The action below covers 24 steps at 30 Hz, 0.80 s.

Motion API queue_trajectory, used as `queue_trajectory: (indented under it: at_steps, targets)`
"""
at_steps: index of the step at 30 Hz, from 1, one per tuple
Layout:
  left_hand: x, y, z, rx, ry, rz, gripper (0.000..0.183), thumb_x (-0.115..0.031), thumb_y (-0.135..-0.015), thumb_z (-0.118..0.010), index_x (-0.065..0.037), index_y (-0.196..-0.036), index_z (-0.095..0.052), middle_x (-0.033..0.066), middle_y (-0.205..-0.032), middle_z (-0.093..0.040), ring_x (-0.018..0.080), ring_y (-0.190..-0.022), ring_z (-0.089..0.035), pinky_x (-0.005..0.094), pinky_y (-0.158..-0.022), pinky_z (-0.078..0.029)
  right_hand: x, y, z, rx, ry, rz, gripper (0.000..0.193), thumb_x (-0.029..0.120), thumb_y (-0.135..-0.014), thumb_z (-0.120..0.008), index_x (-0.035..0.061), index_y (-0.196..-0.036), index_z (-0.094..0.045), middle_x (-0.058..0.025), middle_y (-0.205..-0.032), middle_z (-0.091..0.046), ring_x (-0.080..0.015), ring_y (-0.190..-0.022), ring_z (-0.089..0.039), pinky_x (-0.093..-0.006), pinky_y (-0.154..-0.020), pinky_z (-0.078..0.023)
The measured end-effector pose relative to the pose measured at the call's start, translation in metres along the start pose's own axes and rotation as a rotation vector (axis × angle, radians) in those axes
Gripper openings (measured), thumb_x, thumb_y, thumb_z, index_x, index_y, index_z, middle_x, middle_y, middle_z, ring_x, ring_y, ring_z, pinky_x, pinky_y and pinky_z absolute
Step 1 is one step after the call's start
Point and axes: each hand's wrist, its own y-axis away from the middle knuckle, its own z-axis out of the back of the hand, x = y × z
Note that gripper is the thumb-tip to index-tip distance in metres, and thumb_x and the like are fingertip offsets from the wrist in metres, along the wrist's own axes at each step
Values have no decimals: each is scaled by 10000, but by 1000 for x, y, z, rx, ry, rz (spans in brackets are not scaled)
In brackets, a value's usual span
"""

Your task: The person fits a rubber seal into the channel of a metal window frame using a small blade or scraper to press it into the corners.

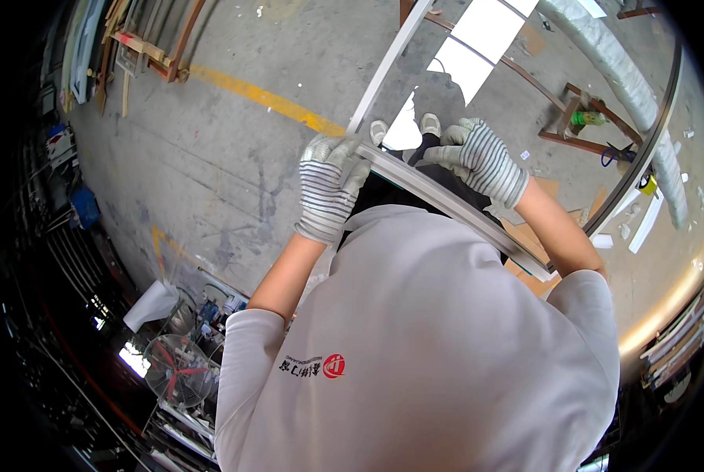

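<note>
The left hand (330,185), in a grey striped work glove, has its fingers closed over the corner of a framed glass panel (478,102), right where the pale upright rail (387,67) meets the grey bottom rail (454,206). The right hand (478,157), gloved the same way, lies a little further along with its fingers curled over that bottom rail's upper edge, gripping it. The panel sits in front of the person's chest, above a concrete floor (234,149) marked with a yellow line (265,98). It looks stiff and probably heavy for its thickness, and the glass is fragile and smooth (it mirrors the skylights and the person's own shoes), so the metal rails are the sensible places to hold, near a corner where the frame is strongest, rather than the pane itself. The bottom rail's long axis runs from the left hand down and to the right, toward the right elbow; the pale rail points up and away, toward the picture's top. A dark curved edge (643,149) bounds the glass on the far right.
</note>
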Motion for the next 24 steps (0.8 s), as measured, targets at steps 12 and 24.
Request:
queue_trajectory:
  at_steps: [12,24]
  targets:
    - [-29,-25,-25,316,-168,-198,212,-243,-698,-714,-106,-858,-692,59,-845,-602,261,-900,-561,482,-1073,-312,19,18,-5,-116,-82,-286,162,119,-783,-661,115,-942,-689,-84,-763,-588,-273,-712,-580,-370,-637,-460]
    - [-33,-10,-40,287,-181,-167,270,-251,-685,-714,-82,-886,-650,87,-939,-570,295,-973,-531,530,-1089,-256,37,18,-23,-82,-107,-395,121,171,-822,-619,106,-913,-665,-111,-790,-619,-307,-731,-622,-394,-653,-493]
